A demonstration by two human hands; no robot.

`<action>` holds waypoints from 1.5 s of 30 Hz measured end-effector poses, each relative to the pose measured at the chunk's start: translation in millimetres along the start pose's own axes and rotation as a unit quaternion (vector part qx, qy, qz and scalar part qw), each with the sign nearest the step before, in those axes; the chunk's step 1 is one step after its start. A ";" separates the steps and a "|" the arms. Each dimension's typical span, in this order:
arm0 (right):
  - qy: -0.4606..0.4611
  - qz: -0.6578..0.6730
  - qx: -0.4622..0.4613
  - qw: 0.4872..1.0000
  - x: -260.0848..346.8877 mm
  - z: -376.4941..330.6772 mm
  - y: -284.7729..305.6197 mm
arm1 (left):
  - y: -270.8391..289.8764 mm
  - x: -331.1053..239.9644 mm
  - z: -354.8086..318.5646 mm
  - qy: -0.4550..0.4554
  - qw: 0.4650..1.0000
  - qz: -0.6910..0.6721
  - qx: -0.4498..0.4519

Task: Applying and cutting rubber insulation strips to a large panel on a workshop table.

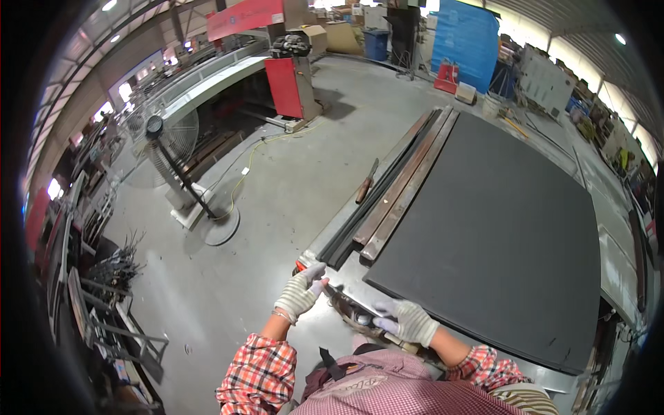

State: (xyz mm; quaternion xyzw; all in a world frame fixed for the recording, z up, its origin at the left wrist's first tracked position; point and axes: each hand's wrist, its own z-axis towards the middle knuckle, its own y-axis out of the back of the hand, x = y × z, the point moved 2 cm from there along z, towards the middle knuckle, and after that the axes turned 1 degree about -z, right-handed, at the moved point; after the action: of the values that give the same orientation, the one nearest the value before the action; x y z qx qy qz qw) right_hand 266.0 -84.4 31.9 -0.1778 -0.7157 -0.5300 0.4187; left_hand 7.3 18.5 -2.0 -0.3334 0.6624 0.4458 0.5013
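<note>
My left hand [301,293], in a striped knit work glove, is at the near left corner of the metal-topped table [353,277], its thumb and forefinger apart. A small orange-red thing [299,265] shows beside its fingertips. My right hand [409,322], gloved alike, reaches over the table's near edge with fingers stretched out and thumb apart. Between the hands, below that edge, is an open tray [346,308] with small items too indistinct to name. To the right of the hands a large dark grey sheet [498,235] lies flat on the table.
Long rusty metal bars [408,190] and black strips [366,214] lie along the sheet's left side. Near them is a wooden-handled tool [365,188]. A pedestal fan [173,159] stands on the floor at left, by a yellow cable [242,181]. A red-fronted machine [283,86] is farther off.
</note>
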 end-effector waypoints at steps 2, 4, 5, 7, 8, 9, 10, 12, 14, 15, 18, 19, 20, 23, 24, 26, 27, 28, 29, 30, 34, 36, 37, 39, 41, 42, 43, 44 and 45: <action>0.071 -0.076 -0.128 0.986 5.7 40.6 13.9 | 11.3 -17.8 43.2 0.021 0.999 0.044 0.010; 0.028 -0.154 -0.126 0.980 7.3 82.1 26.4 | 20.0 -32.9 81.9 0.005 0.998 0.063 0.004; 0.022 -0.205 -0.146 0.968 7.0 101.6 33.1 | 25.1 -36.6 105.6 0.004 0.999 0.046 -0.014; -0.032 -0.288 -0.156 0.944 2.1 134.7 33.8 | 28.8 -28.0 150.4 0.020 1.000 0.014 -0.003; -0.061 -0.314 -0.167 0.933 -2.5 152.3 36.5 | 31.9 -24.1 183.5 0.008 0.994 0.107 0.011; -0.083 -0.340 -0.182 0.919 -7.2 164.1 36.3 | 27.2 -17.4 215.9 0.002 0.994 0.104 0.039; -0.101 -0.339 -0.192 0.915 -10.8 170.7 32.7 | 19.6 -10.9 245.2 -0.032 0.988 0.146 0.031; -0.159 -0.380 -0.179 0.893 -14.4 186.6 25.9 | 5.4 -3.6 297.4 -0.064 0.968 0.241 0.023; -0.199 -0.387 -0.195 0.879 -13.5 197.7 19.0 | -11.8 -2.2 338.4 -0.073 0.960 0.263 0.059; -0.214 -0.392 -0.201 0.872 -12.1 203.2 16.4 | -18.5 -4.6 356.1 -0.056 0.946 0.315 0.059; -0.261 -0.400 -0.218 0.851 -10.7 217.6 18.1 | -38.0 -16.3 387.4 -0.058 0.929 0.354 0.090; -0.270 -0.413 -0.219 0.842 -9.3 223.0 19.4 | -40.2 -22.1 393.9 -0.066 0.914 0.396 0.050; -0.299 -0.427 -0.202 0.829 -10.1 226.2 21.6 | -45.3 -27.3 400.7 -0.038 0.911 0.404 0.075; -0.339 -0.449 -0.193 0.804 -10.9 240.9 26.2 | -43.1 -30.7 414.3 0.015 0.911 0.396 0.112; -0.360 -0.461 -0.176 0.792 -13.1 244.6 27.8 | -41.2 -28.5 415.1 0.009 0.915 0.392 0.099; -0.389 -0.483 -0.143 0.771 -20.3 249.9 32.4 | -39.4 -18.3 421.1 0.007 0.916 0.370 0.153; -0.384 -0.464 -0.162 0.782 -26.7 246.7 38.2 | -44.6 -14.5 428.6 0.026 0.915 0.364 0.172; -0.396 -0.488 -0.142 0.765 -30.5 247.2 40.1 | -42.3 -8.6 435.4 0.043 0.925 0.315 0.206; -0.390 -0.500 -0.137 0.761 -33.2 249.1 40.7 | -36.3 -1.9 440.1 0.055 0.931 0.283 0.224; -0.367 -0.509 -0.174 0.759 -34.2 249.2 41.9 | -29.5 6.2 439.3 0.066 0.944 0.183 0.267; -0.355 -0.491 -0.146 0.782 -26.9 247.3 39.4 | 3.1 32.9 417.2 0.314 0.863 -0.304 0.254; -0.345 -0.495 -0.161 0.781 -7.9 242.7 40.3 | 17.9 34.8 402.5 0.328 0.858 -0.312 0.243; -0.338 -0.476 -0.176 0.793 4.8 239.6 43.2 | 23.1 31.4 396.6 0.318 0.862 -0.312 0.242; -0.304 -0.486 -0.222 0.789 40.5 229.4 50.7 | 19.6 19.9 383.9 0.370 0.819 -0.368 0.240; -0.200 -0.430 -0.314 0.823 86.8 217.3 61.8 | 4.0 -2.9 377.6 0.359 0.773 -0.452 0.264; -0.198 -0.416 -0.304 0.834 110.1 211.3 64.1 | -10.3 -14.2 363.0 0.279 0.748 -0.494 0.346; -0.191 -0.396 -0.297 0.848 135.4 203.0 66.5 | -26.8 -23.9 361.6 0.356 0.750 -0.481 0.281; -0.172 -0.392 -0.327 0.842 162.2 193.3 69.0 | -46.1 -38.5 354.7 0.322 0.738 -0.486 0.339; -0.167 -0.364 -0.325 0.857 188.8 180.2 68.8 | -62.2 -51.2 342.2 0.286 0.681 -0.527 0.421</action>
State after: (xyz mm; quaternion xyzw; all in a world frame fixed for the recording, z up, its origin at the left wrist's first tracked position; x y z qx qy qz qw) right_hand 129.3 69.2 206.8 -0.1162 -0.5757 -0.8093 -0.0110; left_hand 202.3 311.1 -2.9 -0.4923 0.6066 -0.3342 0.5273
